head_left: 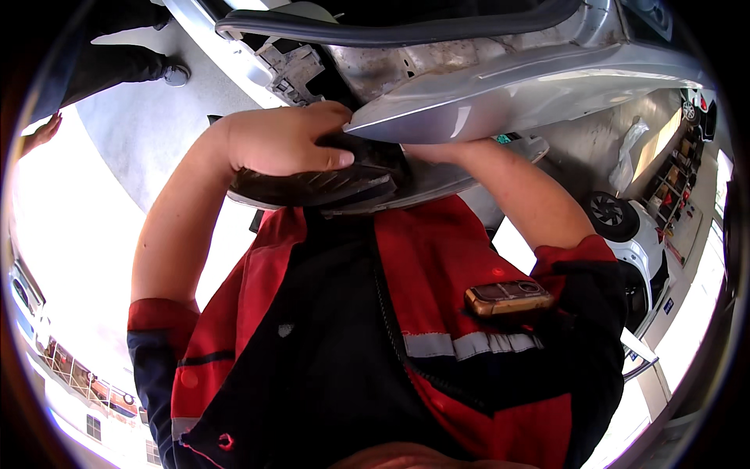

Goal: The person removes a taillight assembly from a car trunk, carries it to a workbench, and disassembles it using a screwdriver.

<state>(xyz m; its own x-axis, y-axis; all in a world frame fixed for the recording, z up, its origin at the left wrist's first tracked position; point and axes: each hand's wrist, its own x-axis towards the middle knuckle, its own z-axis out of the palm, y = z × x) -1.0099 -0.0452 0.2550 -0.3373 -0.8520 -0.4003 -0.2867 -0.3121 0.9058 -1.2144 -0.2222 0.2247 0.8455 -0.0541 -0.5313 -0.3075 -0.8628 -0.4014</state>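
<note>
My left hand [285,141] is closed at the edge of a black plastic part [375,152], beside the pointed tip of a silver car body panel [461,105]. Its thumb lies over the black part, and its other fingers curl partly out of sight. From the other side my right hand [426,152] reaches in under the silver panel, which hides its fingers. A curved silver-edged piece, like a bumper cover [437,199], lies across in front of my chest, with the black part inside it.
Beyond the panel are a black rubber seal [406,31] and a grey bracket [293,70]. Another person's leg [117,64] stands at the far left. To the right are a wheel [609,215], a white car [644,242] and shelving [676,176]. A device [508,298] sits on my jacket.
</note>
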